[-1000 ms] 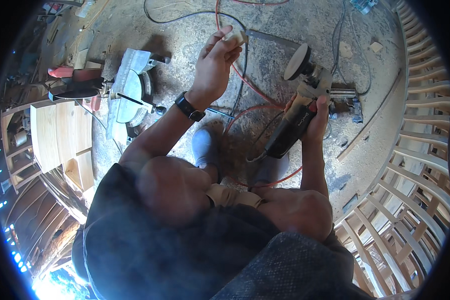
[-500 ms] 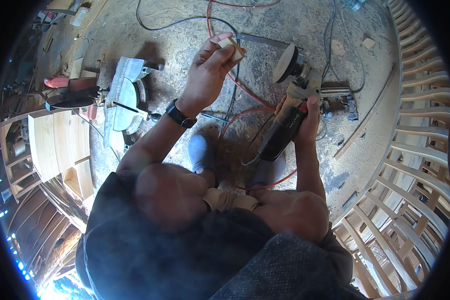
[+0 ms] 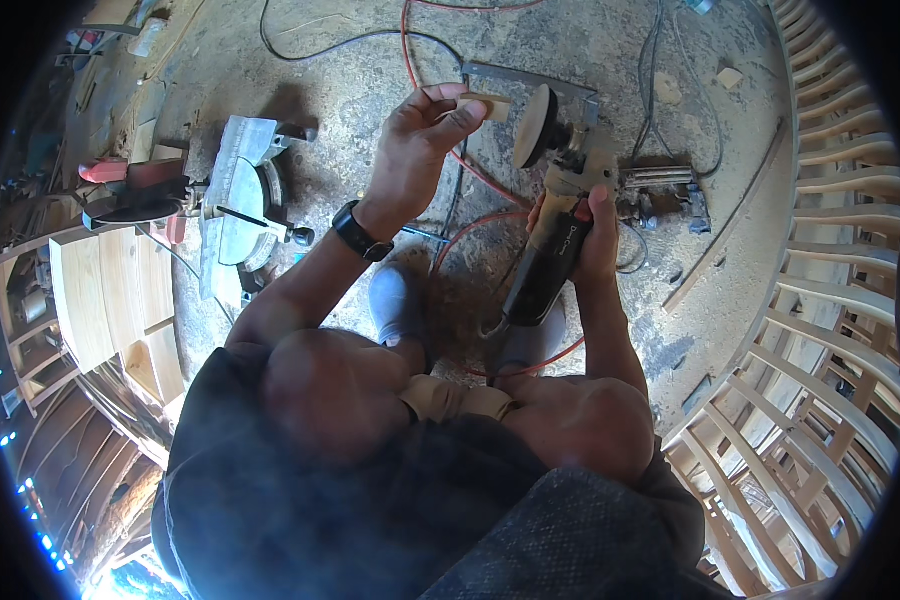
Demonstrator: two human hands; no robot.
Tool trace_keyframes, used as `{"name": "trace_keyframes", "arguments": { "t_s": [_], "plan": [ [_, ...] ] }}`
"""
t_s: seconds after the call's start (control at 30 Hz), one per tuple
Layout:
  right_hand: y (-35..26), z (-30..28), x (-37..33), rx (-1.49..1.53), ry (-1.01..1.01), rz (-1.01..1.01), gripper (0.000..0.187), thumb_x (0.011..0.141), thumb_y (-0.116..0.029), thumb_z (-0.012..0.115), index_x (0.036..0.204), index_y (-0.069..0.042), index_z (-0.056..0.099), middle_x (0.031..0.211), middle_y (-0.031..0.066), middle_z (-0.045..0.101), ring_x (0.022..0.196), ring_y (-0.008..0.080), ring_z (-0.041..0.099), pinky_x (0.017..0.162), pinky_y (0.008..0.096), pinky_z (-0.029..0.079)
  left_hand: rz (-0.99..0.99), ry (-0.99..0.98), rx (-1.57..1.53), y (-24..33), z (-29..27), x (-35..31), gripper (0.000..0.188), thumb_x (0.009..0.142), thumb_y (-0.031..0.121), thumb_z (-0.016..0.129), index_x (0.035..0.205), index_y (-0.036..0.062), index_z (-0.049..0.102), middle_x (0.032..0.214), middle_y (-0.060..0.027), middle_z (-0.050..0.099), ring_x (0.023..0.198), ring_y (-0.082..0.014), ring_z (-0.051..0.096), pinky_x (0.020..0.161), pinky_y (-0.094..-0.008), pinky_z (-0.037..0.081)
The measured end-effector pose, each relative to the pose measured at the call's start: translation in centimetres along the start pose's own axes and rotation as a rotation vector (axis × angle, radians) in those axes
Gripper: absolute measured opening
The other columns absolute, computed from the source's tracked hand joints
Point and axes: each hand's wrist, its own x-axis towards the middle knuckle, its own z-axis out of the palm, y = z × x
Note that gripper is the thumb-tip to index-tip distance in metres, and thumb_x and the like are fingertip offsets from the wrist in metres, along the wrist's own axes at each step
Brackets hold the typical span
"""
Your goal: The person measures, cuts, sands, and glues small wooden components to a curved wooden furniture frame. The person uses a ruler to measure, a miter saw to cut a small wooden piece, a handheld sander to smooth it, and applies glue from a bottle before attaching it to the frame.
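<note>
Between the thumb and fingers of my left hand [image 3: 420, 140] is a small flat wooden block [image 3: 492, 107], pale in colour. My right hand [image 3: 595, 245] grips the body of an angle grinder [image 3: 555, 240], black with a tan head, thumb on top near a red switch. On the grinder sits a round tan sanding disc [image 3: 536, 126], tilted up and facing left. A narrow gap separates the block's right edge from the disc. Whether the disc is turning I cannot tell.
A mitre saw [image 3: 245, 200] stands on the floor to the left, beside a pale wooden cabinet [image 3: 105, 290]. Red and black cords [image 3: 480, 180] cross the concrete. A metal vise-like tool [image 3: 660, 190] lies beyond my right hand. Curved wooden slats [image 3: 840, 260] line the right side.
The grinder has moved left, bringing its disc close to the block. My left hand has turned the block, so its thin edge now shows and it points toward the disc.
</note>
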Motion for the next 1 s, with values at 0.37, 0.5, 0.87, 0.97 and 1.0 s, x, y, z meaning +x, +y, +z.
{"name": "trace_keyframes", "arguments": {
  "t_s": [0.37,0.5,0.87,0.97,1.0],
  "plan": [
    [0.3,0.3,-0.1,-0.034,-0.023,0.011,0.057,0.099,-0.05,0.061,0.116,0.005,0.06,0.085,0.0169,0.069,0.07,0.0264,0.071,0.06,0.0376,0.06,0.034,-0.016,0.131,-0.9,0.7,-0.4,0.031,0.098,0.01,0.072,0.123,-0.0001,0.057,0.113,-0.0111,0.073,0.107,-0.0133,0.066,0.098,-0.0277,0.049],
    [0.1,0.6,-0.2,-0.058,-0.011,-0.002,0.057,0.1,-0.05,0.06,0.116,0.005,0.06,0.086,0.017,0.069,0.07,0.0264,0.071,0.061,0.0379,0.06,0.038,-0.013,0.126,-1.2,0.6,-0.5,0.031,0.097,0.009,0.073,0.123,-0.0004,0.059,0.113,-0.0113,0.073,0.105,-0.0131,0.067,0.098,-0.0278,0.05],
    [0.1,0.3,-0.1,-0.064,-0.018,-0.022,0.059,0.099,-0.051,0.059,0.115,0.006,0.06,0.085,0.0173,0.069,0.069,0.0265,0.071,0.059,0.0376,0.06,0.053,-0.019,0.111,-1.5,0.9,-0.9,0.029,0.096,0.006,0.073,0.122,-0.0014,0.062,0.113,-0.0107,0.074,0.103,-0.0123,0.068,0.095,-0.0272,0.052],
    [0.1,0.3,-0.1,-0.038,-0.028,-0.019,0.059,0.098,-0.051,0.06,0.114,0.006,0.061,0.085,0.0172,0.069,0.069,0.0264,0.071,0.059,0.0374,0.06,0.057,-0.012,0.106,-1.5,0.9,-1.0,0.028,0.097,0.006,0.073,0.122,-0.0016,0.064,0.112,-0.0102,0.075,0.102,-0.012,0.069,0.094,-0.0265,0.053],
    [0.1,0.3,-0.1,-0.038,-0.029,-0.019,0.059,0.098,-0.051,0.06,0.114,0.006,0.061,0.085,0.0172,0.069,0.069,0.0264,0.071,0.059,0.0374,0.06,0.066,-0.011,0.111,-1.6,0.9,-0.9,0.028,0.097,0.006,0.073,0.122,-0.0016,0.064,0.111,-0.0099,0.075,0.102,-0.0118,0.069,0.093,-0.0265,0.053]
  ]
}}
